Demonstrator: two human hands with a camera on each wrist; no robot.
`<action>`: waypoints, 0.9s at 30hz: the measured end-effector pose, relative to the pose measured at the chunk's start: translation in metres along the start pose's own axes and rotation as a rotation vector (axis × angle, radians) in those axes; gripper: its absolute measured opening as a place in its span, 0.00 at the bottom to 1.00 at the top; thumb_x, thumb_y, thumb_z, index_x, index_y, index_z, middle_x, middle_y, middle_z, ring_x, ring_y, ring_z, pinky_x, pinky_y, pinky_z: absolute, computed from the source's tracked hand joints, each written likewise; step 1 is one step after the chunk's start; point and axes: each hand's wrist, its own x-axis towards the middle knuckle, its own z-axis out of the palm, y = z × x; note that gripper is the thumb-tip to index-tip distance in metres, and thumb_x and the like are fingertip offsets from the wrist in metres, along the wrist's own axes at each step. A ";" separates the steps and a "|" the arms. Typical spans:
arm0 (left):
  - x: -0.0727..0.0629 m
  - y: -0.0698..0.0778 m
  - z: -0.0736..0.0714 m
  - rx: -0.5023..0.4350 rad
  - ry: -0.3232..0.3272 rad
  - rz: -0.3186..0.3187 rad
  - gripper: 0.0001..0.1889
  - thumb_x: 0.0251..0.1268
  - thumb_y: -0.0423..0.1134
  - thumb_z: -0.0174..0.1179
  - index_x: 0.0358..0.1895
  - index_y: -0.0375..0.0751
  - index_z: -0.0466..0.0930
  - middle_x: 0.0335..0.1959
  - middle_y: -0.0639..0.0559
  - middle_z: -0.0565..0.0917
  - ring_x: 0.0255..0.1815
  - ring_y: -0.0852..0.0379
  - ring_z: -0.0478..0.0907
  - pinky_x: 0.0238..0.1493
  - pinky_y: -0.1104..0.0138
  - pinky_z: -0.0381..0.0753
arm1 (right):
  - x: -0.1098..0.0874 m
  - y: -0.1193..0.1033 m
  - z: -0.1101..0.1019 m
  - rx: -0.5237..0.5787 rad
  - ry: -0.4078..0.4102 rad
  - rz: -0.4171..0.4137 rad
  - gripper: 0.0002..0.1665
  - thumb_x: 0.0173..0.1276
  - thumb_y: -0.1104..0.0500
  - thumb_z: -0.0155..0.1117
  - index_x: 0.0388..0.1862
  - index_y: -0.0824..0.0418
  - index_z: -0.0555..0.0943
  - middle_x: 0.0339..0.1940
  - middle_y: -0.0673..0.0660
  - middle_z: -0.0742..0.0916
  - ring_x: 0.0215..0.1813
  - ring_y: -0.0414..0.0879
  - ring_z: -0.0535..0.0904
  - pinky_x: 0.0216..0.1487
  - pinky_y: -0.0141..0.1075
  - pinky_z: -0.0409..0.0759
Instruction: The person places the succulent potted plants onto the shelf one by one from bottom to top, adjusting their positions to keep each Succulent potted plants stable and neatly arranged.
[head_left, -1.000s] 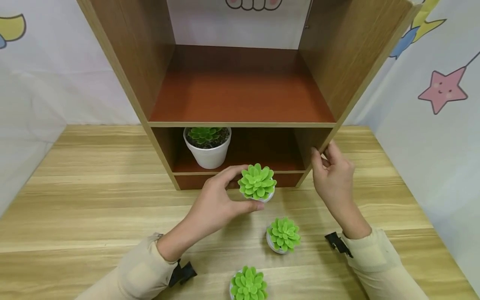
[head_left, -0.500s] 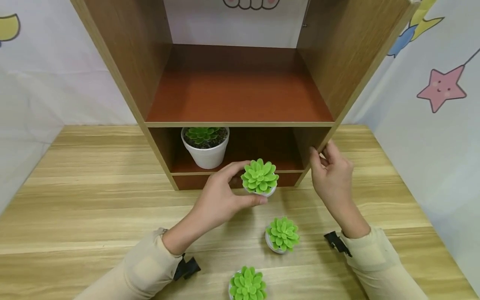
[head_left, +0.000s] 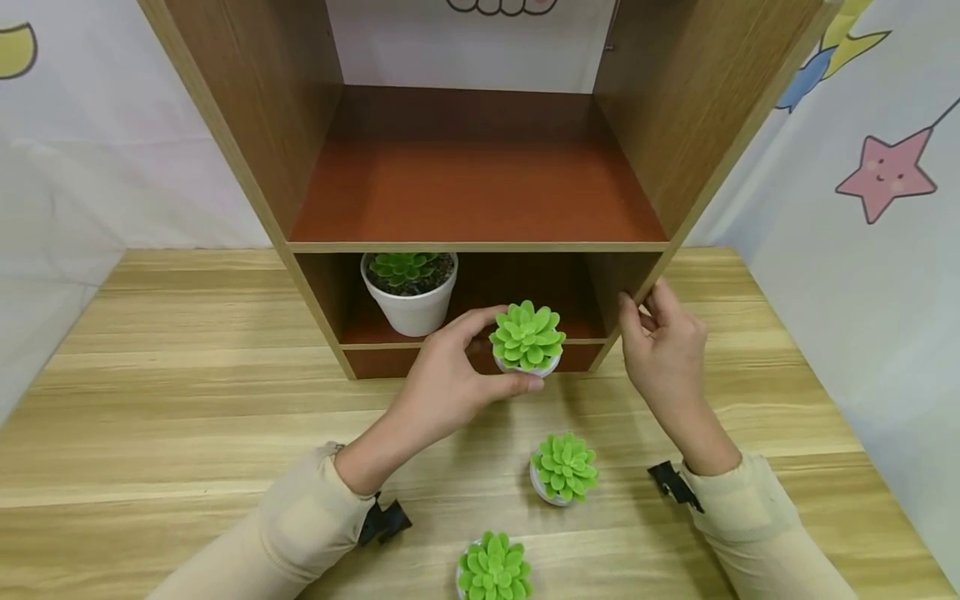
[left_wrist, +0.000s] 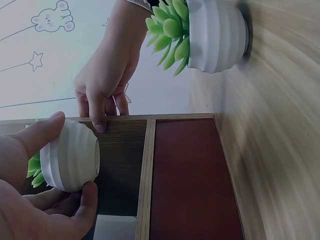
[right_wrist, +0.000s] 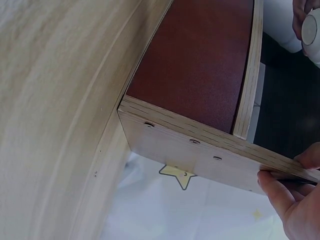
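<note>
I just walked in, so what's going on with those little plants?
A person's left hand holds up a small bright-green succulent in a ribbed white pot before the lower compartment of a brown wooden shelf. The right hand grips the shelf's edge. Two similar plants stand on the pale wooden table, and a bigger one in a smooth white pot sits inside the compartment.

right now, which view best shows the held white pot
The left wrist view has the held white pot side-on and large. The head view shows a sliver under green leaves; the right wrist view cuts it off at the edge.
</note>
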 end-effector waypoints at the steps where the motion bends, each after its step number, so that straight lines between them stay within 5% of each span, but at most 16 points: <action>1: 0.001 0.000 0.000 0.005 -0.002 0.000 0.37 0.42 0.44 0.81 0.61 0.46 0.78 0.52 0.60 0.79 0.41 0.60 0.77 0.43 0.60 0.78 | 0.000 0.001 0.000 0.001 -0.003 -0.005 0.10 0.64 0.76 0.62 0.45 0.75 0.81 0.41 0.66 0.87 0.45 0.56 0.84 0.41 0.21 0.78; 27: 0.015 -0.009 0.009 0.076 0.016 -0.009 0.38 0.45 0.48 0.80 0.63 0.42 0.76 0.56 0.55 0.78 0.52 0.60 0.75 0.52 0.61 0.77 | 0.000 0.001 -0.003 0.004 -0.026 -0.020 0.08 0.66 0.74 0.60 0.44 0.74 0.80 0.42 0.64 0.87 0.46 0.53 0.85 0.41 0.25 0.80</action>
